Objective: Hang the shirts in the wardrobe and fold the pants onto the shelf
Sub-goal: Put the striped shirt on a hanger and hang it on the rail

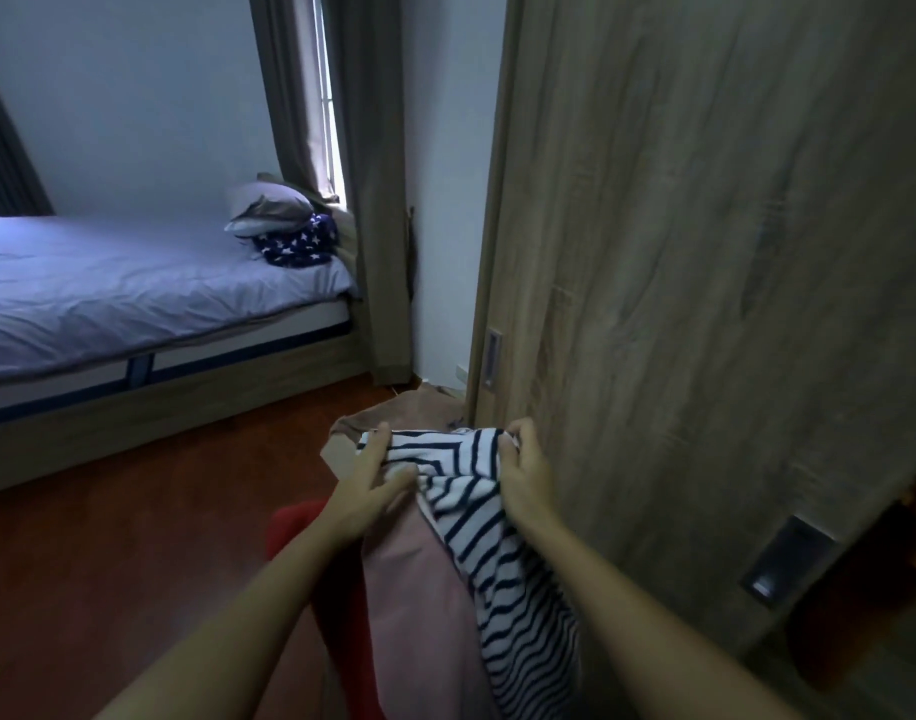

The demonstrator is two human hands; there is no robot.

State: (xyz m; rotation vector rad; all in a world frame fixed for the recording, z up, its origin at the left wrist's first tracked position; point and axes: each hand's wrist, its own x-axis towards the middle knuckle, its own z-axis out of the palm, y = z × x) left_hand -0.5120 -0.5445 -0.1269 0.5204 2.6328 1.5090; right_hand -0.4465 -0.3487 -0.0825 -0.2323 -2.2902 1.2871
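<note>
We hold the striped shirt in both hands, near centre, low in view. Our left hand pinches the shirt's left edge between the thumb and fairly straight fingers. Our right hand grips the right top edge with its fingers curled over the fabric. The shirt hangs down between our forearms, lying over a pink garment. A red garment shows left of the pink one. Beyond the hands, a brown cloth lies on the reddish floor. The wood-grain wardrobe door stands right, just beside our right hand. The bed, with a pillow, sits far left.
</note>
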